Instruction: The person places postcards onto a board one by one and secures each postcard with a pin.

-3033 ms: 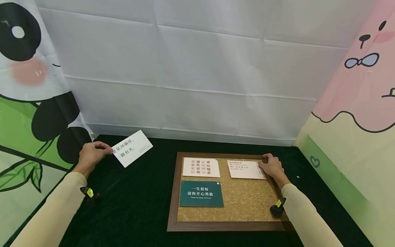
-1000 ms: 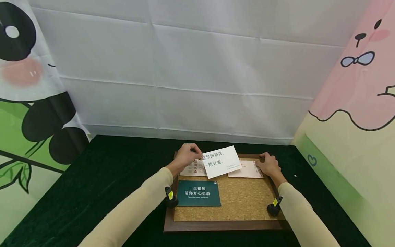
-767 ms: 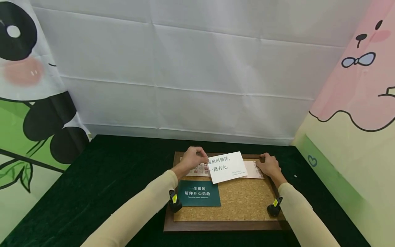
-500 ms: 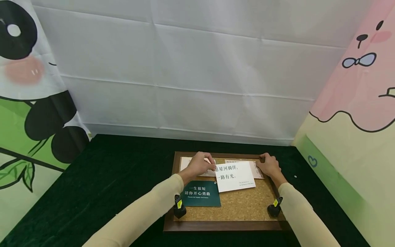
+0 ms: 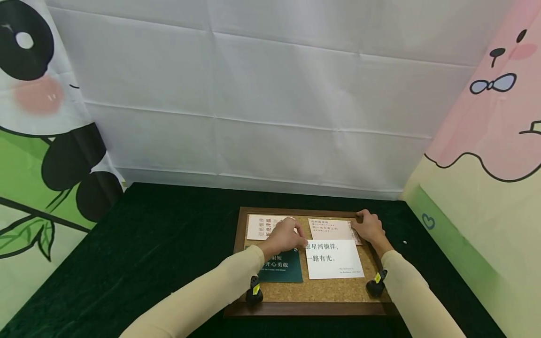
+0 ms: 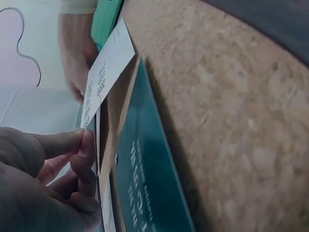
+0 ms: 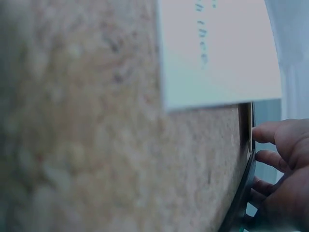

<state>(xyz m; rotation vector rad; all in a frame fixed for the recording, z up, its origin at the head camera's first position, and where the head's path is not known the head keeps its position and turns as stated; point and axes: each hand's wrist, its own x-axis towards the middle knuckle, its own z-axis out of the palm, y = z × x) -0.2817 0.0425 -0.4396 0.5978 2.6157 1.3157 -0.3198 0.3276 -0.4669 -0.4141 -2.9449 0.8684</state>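
Note:
My left hand (image 5: 285, 237) pinches the upper left corner of a white card (image 5: 335, 260) with dark lettering between thumb and index finger. The card lies over the lower right part of a wood-framed cork board (image 5: 325, 295); in the left wrist view it slants above the cork. My right hand (image 5: 369, 226) grips the board's frame at its upper right corner, thumb near the edge of a pink-printed card (image 5: 329, 228). Below my left wrist is a dark green card (image 5: 281, 271), partly covered. Another white card with red print (image 5: 259, 227) sits at the upper left, partly behind my left hand.
The board lies on a dark green cloth-covered table (image 5: 169, 249). A white fabric backdrop (image 5: 270, 117) rises behind it, with printed cartoon panels on both sides. A tiny white object (image 5: 405, 242) lies right of the board.
My left hand has brought the white card from the left over the board, then down and right to its lower right part, levelling it. My right hand stays at the frame's corner.

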